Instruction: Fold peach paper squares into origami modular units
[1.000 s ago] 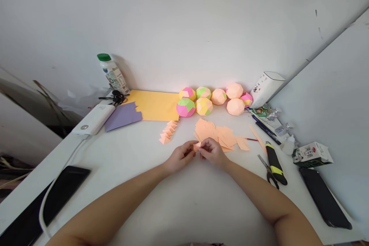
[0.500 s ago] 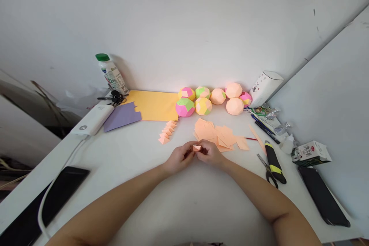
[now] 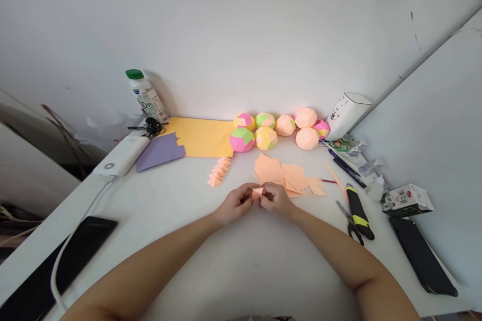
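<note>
While left hand (image 3: 234, 204) and right hand (image 3: 277, 200) hold position | folded peach paper (image 3: 257, 192): turned slightly versus half-second earlier | fingers (image 3: 245, 204), both hands: pinching paper

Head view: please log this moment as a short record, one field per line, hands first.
Left hand: pinches a folded peach piece
Right hand: fingers at the piece's other side
Beyond the hands: loose peach sheets
Left of the sheets: row of folded pieces
Back: paper balls, yellow sheet
Far left: bottle, keys
Right: scissors, cutter, carton
</note>
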Motion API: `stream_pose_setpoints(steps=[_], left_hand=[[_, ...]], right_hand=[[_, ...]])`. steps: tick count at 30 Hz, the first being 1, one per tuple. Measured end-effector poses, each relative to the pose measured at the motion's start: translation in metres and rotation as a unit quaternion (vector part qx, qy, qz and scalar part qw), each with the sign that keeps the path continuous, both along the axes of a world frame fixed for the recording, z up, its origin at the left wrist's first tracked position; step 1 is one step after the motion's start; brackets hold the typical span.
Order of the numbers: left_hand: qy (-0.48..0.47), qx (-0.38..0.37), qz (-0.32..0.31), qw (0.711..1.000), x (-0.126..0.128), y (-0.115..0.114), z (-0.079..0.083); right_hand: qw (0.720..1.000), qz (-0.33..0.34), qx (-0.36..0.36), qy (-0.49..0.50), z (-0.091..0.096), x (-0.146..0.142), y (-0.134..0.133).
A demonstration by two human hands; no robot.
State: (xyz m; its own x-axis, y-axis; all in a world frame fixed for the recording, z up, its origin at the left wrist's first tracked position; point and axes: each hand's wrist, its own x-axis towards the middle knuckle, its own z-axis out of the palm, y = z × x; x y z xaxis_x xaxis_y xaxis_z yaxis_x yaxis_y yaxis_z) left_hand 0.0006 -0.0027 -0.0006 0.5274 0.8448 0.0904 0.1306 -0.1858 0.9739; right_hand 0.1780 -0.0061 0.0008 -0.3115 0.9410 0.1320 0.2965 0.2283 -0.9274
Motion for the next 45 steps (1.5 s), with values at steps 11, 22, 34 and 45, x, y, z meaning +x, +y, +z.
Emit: stream_pose_setpoints(steps=[11,22,34,45], left_hand=[[0.053,0.013,-0.005,0.999,0.001,-0.003,0.004],[-0.033,-0.046,-0.001,0.998,-0.004,-0.001,0.006],[-0.055,-0.071,0.011,0.996,0.002,-0.002,0.007],[-0.066,-0.132,0.021,0.989,-0.002,0.0,0.006]], right_hand=[[0.997,0.016,0.071,-0.034,-0.004,-0.003,0.0],[0.993,-0.002,-0.103,0.058,0.008,0.001,-0.001],[0.999,0.0,-0.044,-0.004,0.003,0.0,0.0],[0.997,0.032,0.061,0.03,-0.004,0.003,-0.003]])
